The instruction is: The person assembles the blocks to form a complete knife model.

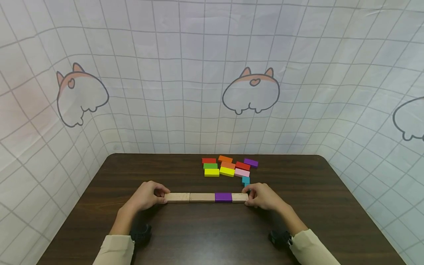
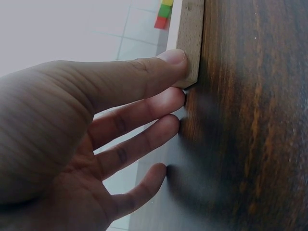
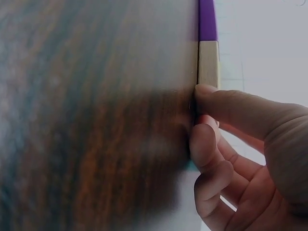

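Note:
A straight row of blocks lies end to end on the dark table. From the left come a plain wooden block (image 1: 177,197), a second plain block (image 1: 202,198), a purple block (image 1: 223,197) and a shorter plain block (image 1: 239,197). My left hand (image 1: 148,196) pinches the row's left end, its thumb pressed on the near face of the plain block (image 2: 191,29). At the other end, my right hand (image 1: 264,197) pinches the shorter block (image 3: 208,62), which abuts the purple block (image 3: 208,20). Part of each end is covered by fingers.
Behind the row lies a loose group of coloured blocks, among them yellow (image 1: 211,173), green (image 1: 210,166), red (image 1: 243,166), pink (image 1: 241,172) and purple (image 1: 251,162). Blue pieces (image 1: 245,180) lie close to my right fingers. A white grid-patterned cloth (image 1: 179,125) hangs behind the table (image 1: 212,235).

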A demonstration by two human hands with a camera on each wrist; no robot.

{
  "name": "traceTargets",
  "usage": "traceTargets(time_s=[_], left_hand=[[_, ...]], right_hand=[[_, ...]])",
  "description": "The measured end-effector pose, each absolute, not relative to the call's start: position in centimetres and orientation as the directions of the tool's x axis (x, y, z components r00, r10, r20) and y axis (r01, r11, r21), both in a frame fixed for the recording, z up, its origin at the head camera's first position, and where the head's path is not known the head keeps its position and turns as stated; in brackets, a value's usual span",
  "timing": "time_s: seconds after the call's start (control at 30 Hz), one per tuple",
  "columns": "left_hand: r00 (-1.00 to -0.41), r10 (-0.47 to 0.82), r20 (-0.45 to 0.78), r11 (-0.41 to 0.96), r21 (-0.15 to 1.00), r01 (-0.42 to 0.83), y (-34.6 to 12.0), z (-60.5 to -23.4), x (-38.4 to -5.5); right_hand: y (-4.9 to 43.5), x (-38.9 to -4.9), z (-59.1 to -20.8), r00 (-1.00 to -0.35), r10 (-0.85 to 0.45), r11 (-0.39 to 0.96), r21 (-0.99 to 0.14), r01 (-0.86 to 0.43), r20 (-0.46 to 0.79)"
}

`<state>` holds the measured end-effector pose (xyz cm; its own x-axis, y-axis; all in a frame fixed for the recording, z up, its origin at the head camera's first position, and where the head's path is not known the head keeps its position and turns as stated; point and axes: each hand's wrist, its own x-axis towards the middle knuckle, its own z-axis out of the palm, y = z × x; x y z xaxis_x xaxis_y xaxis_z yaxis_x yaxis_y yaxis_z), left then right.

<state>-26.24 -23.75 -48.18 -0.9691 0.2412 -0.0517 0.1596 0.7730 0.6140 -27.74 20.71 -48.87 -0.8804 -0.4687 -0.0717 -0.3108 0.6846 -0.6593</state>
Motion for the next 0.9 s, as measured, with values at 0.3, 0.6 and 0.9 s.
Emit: traceTargets(time_s=[0.3, 0.6, 0.9], left_hand=[[-0.969, 0.241, -0.053, 0.773, 0.614, 0.159, -23.7, -48.1, -26.2], [-0.969, 0.243, -0.051, 0.772, 0.614, 0.161, -23.8, -48.3, -26.2], [-0.968, 0.245, -0.048, 0.767, 0.621, 0.163, -23.9, -48.3, -26.2]], right_hand=[[21.2, -28.0, -49.3, -0.871, -0.486, 0.684, -0.650, -0.332, -0.067], [22.2, -28.4, -48.2, -0.846, -0.528, 0.637, -0.692, -0.339, -0.071], [24.5, -31.4, -48.0, -0.916, -0.401, 0.603, -0.749, -0.274, 0.012]])
